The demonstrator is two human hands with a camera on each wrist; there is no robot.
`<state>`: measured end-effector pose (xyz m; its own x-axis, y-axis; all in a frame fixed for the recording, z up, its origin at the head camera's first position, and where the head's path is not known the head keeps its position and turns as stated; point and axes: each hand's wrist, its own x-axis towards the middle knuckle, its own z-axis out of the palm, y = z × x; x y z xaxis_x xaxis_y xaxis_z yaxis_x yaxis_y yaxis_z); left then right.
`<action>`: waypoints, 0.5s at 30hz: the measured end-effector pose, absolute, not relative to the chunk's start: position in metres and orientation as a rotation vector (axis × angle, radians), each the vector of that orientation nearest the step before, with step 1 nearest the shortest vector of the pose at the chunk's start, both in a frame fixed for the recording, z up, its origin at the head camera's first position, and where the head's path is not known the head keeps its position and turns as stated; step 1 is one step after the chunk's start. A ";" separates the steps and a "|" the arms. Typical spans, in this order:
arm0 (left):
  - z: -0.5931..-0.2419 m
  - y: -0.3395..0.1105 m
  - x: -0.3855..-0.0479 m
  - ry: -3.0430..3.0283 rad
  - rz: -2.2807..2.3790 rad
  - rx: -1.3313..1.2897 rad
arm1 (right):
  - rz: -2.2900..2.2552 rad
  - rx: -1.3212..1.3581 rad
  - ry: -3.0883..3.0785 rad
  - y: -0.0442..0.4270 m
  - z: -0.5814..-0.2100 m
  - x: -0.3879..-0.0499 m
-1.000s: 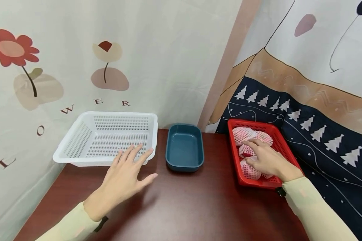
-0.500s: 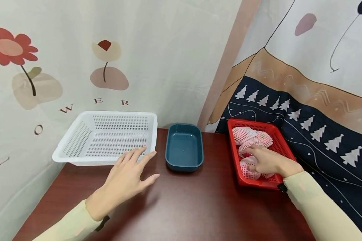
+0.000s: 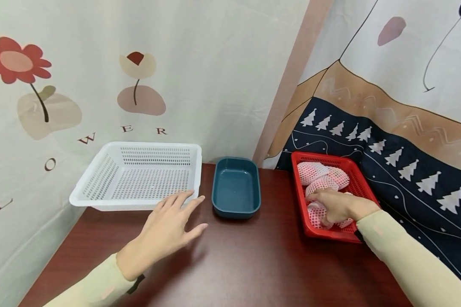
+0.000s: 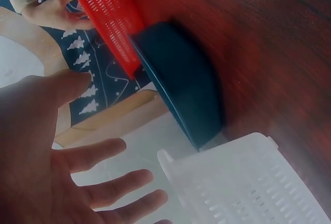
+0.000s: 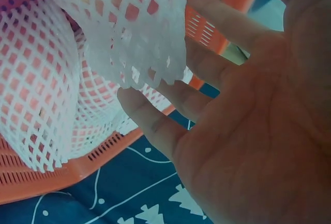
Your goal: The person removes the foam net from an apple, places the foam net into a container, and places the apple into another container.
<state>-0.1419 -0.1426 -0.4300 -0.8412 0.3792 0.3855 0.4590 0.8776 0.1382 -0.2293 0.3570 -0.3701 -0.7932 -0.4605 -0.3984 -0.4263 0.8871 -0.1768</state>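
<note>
Several fruits in pink-and-white foam nets [image 3: 312,171] lie in a red plastic basket [image 3: 363,187] at the right. My right hand [image 3: 336,207] is down in that basket, its thumb and fingers spread about the nearest netted fruit [image 3: 316,214]. In the right wrist view, the fairly straight fingers [image 5: 155,123] reach against and behind the frilled end of a foam net [image 5: 137,53]; some fingertips are hidden there. My left hand [image 3: 167,230] hovers with spread fingers by the front right corner of a white basket [image 3: 130,204], holding nothing.
Between the two baskets stands a dark teal bin [image 3: 236,213] with nothing in it. All three containers are on a reddish-brown table [image 3: 253,268]. A printed curtain [image 3: 223,76] hangs close behind them and along the right side.
My right hand has moved lower into the red basket, its thumb and fingers now down around the near netted fruit. My left hand has drifted slightly right and toward me, still spread.
</note>
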 end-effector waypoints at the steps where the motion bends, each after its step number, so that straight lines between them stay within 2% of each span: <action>1: -0.430 -0.142 -0.142 -2.696 -0.320 -0.626 | -0.100 -0.649 2.611 0.357 -0.370 -0.230; 15: -0.433 -0.133 -0.143 -2.702 -0.304 -0.639 | 0.053 -0.624 2.531 0.354 -0.375 -0.233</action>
